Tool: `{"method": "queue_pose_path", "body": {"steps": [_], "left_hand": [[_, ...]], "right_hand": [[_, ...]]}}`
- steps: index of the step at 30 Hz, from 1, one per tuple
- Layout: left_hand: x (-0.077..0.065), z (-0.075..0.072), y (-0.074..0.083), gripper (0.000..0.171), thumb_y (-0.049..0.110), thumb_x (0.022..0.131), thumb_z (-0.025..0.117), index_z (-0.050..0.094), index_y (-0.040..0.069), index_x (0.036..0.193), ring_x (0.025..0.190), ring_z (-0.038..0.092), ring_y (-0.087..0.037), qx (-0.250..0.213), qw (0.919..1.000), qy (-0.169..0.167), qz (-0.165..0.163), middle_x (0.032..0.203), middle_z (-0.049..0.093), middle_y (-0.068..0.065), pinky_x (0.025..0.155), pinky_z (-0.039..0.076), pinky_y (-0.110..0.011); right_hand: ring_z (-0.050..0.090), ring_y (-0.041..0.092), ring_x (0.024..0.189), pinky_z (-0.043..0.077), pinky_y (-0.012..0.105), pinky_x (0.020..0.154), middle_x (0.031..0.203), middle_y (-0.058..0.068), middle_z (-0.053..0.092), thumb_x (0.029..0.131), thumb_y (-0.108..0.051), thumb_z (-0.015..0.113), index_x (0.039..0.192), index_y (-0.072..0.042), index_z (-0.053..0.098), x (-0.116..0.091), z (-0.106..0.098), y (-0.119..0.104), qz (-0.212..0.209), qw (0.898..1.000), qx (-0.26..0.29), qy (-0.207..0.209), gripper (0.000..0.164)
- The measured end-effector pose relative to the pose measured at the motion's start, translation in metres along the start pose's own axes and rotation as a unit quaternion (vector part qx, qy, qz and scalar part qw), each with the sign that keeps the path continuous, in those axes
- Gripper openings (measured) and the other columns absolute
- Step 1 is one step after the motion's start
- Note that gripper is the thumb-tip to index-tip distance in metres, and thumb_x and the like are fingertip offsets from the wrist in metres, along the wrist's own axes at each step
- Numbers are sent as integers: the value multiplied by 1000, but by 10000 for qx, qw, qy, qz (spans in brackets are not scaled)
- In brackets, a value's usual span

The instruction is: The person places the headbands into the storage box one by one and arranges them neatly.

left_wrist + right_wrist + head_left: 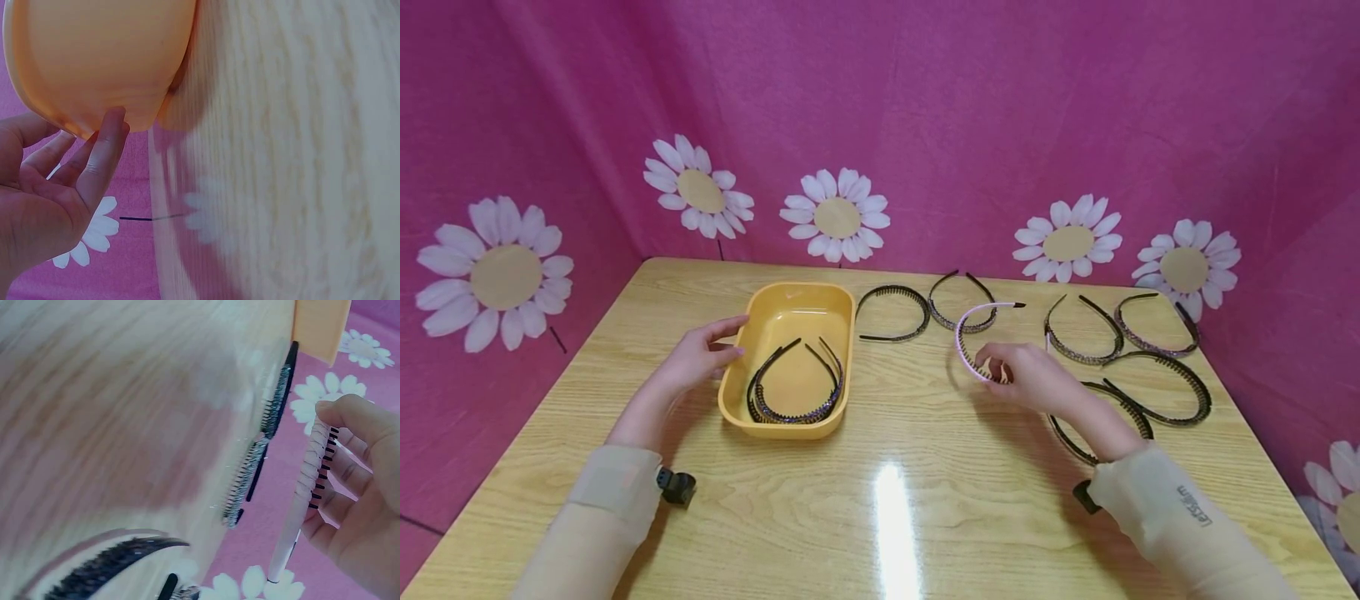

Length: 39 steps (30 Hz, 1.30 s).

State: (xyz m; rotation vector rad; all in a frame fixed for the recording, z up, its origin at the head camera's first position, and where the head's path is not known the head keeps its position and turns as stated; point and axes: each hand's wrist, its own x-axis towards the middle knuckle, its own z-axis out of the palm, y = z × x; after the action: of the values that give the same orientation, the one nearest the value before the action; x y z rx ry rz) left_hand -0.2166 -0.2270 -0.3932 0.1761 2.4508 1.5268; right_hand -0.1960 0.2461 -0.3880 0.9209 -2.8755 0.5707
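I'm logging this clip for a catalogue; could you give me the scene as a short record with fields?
Left hand: the left hand touches the left side of the yellow bin
Right hand: the right hand pinches the pale pink headband
In bin: dark headbands, overlapping; exact count unclear
On table, right side: four dark headbands, one partly hidden
On table, far side: two dark headbands, right of the bin
Surface: wood-grain table
Backdrop: magenta cloth with white daisies

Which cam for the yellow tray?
Head view: it shows the yellow tray from above, nearly all its rim, and the headbands lying inside. Left wrist shows part of its outside close up, with the left hand touching it; right wrist catches only a small part, cut off at the top edge.
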Motion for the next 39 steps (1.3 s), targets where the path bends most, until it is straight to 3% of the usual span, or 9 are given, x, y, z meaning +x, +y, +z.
{"method": "queue_pose_path", "body": {"steps": [11, 24, 31, 39], "left_hand": [[0, 0, 0, 58, 8, 95, 53, 30, 9, 148, 108, 54, -32, 8, 10000, -1, 30, 147, 35, -23, 67, 54, -26], [-1, 1, -1, 58, 8, 95, 53, 30, 9, 148, 111, 52, -33, 52, 10000, 53, -17, 145, 35, -23, 64, 52, -24], [-2, 2, 0, 59, 8, 95, 53, 29, 9, 149, 115, 50, -36, 10, 10000, 41, -28, 146, 34, -24, 65, 53, -25], [-2, 1, 3, 59, 7, 95, 53, 29, 9, 149, 115, 50, -35, -36, 10000, 32, -41, 146, 33, -24, 65, 53, -25]], "right_hand": [[48, 1, 57, 43, 21, 51, 73, -7, 61, 75, -7, 74, 98, -8, 66, 8, -20, -20, -412, 9990, -24, 169, 25], [42, 2, 55, 38, 20, 47, 73, -8, 57, 77, -11, 74, 100, -11, 66, 19, -42, -44, -748, 9965, -161, 350, 24], [45, 5, 61, 39, 21, 50, 89, 0, 68, 78, -9, 72, 86, -11, 62, 30, -49, -56, -955, 9943, -54, 461, 12], [52, 8, 66, 46, 22, 54, 78, -2, 61, 80, -9, 72, 105, -9, 68, 40, -58, -68, -1239, 9901, -179, 632, 26]]}}
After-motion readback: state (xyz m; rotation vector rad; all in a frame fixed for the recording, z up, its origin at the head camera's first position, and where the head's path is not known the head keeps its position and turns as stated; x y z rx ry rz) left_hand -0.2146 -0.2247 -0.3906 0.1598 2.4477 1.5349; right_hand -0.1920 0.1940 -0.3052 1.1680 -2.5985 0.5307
